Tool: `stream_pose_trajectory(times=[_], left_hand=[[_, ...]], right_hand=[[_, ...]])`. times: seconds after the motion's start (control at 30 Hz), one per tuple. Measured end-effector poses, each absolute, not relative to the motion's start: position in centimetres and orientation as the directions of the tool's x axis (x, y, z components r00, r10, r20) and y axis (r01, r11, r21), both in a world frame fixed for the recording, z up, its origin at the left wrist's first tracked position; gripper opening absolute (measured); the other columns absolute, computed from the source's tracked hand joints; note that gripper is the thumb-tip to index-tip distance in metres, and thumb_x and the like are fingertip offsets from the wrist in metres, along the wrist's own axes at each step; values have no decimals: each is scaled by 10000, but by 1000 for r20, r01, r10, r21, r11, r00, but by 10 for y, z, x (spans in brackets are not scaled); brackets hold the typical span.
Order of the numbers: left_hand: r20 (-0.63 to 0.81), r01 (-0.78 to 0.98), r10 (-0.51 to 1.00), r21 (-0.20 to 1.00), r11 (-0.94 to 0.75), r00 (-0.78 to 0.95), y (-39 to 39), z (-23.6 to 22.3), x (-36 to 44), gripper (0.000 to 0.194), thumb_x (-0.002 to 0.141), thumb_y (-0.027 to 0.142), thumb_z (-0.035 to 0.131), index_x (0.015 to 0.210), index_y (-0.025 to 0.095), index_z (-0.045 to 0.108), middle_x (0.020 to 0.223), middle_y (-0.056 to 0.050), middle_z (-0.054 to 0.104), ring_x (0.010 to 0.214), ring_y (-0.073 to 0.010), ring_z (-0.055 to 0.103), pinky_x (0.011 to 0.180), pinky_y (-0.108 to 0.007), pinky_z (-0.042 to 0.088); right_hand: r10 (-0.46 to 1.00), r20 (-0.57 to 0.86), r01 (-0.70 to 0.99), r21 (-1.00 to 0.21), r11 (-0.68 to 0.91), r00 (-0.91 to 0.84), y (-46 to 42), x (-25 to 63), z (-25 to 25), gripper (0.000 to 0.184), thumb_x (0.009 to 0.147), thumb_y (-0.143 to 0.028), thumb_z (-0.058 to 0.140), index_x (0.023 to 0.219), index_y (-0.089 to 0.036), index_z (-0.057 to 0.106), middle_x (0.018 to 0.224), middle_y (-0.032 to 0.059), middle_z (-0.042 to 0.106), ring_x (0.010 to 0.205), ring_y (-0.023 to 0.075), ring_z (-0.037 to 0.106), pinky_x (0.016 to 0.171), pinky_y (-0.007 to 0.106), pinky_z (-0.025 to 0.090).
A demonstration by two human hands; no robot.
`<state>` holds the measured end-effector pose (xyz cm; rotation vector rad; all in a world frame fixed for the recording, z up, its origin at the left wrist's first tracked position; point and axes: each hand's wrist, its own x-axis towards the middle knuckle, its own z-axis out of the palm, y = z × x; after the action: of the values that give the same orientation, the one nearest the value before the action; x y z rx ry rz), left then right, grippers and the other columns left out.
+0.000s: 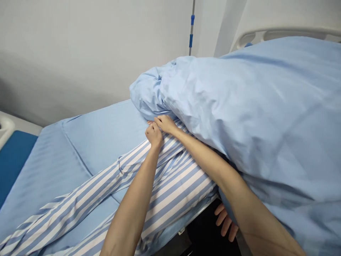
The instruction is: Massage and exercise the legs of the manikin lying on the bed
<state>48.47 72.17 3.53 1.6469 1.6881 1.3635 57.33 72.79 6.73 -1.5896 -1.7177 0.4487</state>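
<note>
The left hand [153, 135] is closed, its fingers curled down into a fold of a blue-and-white striped hospital gown [177, 181], and the cloth appears to be gripped there. The right hand [165, 124] is laid just above it, reaching across from the lower right, with its fingers bent toward the same cloth. Their tips are hidden behind the left hand, so whether the cloth is gripped by them cannot be told.

The gown lies directly beneath both hands and is rounded out below the fingers. A striped sleeve [68, 202] is stretched from there toward the lower left, across a pale blue bed sheet [103, 137]. Just above and to the right of the fingers, a rumpled blue duvet [239, 110] is heaped, touching the right hand and overlapping the gown's upper edge.

Well beyond the fingers, a white wall [66, 53] is seen, with a metal pole with blue bands [191, 30] standing against it. A pale bed headboard [282, 35] is partly hidden behind the duvet. Below and to the right of the fingers, another person's fingers [225, 220] are seen at the bed's edge – apart from both of the person's own hands.
</note>
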Motion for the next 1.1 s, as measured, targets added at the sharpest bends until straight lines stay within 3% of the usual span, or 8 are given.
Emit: stream_pose_trajectory(times=[0.17,0.37,0.5,0.6,0.73,0.87,0.97,1.1], left_hand=[[325,425,922,880,-212,-212,719,34,489,384,881,280,379,513,183,429,529,2,461,574,-108,410,588,-242,297],[129,152,980,983,-106,-150,706,50,438,385,843,322,409,485,184,441,445,18,430,448,-85,388,509,-220,331],[184,314,966,942,-121,-180,670,65,310,395,797,376,474,454,182,453,425,16,422,444,-85,387,497,-224,327],[190,468,930,884,-22,-316,632,63,197,392,774,369,493,432,182,453,423,10,431,464,-92,397,507,-230,325],[187,459,838,885,84,-512,594,47,94,380,766,365,503,436,190,434,430,11,421,469,-105,385,490,-246,311],[192,447,849,893,57,-491,588,41,61,396,782,405,500,452,200,422,451,8,422,486,-120,393,505,-257,331],[215,481,856,876,43,-469,596,38,59,397,799,409,452,462,205,398,469,-2,428,511,-130,411,541,-262,350],[237,654,839,736,175,-491,602,21,68,379,803,365,416,467,199,358,467,-1,381,518,-123,373,559,-266,285]], right_hand=[[947,322,742,-637,211,7,730,580,51,396,961,-324,420,731,-137,681,708,31,658,651,118,503,611,228,283],[947,321,711,-668,218,12,725,577,41,416,963,-352,389,862,-162,745,812,57,711,737,149,584,638,228,324],[950,311,735,-651,189,30,722,576,45,423,937,-368,398,865,-169,764,743,58,700,715,169,583,630,246,320],[947,320,747,-637,193,28,718,574,46,422,918,-368,394,854,-175,765,690,39,675,672,160,560,625,250,309],[938,345,762,-613,210,19,714,571,47,444,903,-384,364,787,-169,735,616,18,612,598,139,494,598,250,280],[911,409,795,-570,208,55,714,571,46,462,875,-444,375,542,-160,524,515,12,462,547,124,406,559,261,235],[898,436,807,-551,214,59,715,570,44,461,870,-476,369,507,-191,374,491,1,379,525,120,364,553,277,228],[905,419,871,-467,150,68,713,570,47,461,878,-472,366,500,-213,312,488,15,387,521,137,357,567,310,242]])
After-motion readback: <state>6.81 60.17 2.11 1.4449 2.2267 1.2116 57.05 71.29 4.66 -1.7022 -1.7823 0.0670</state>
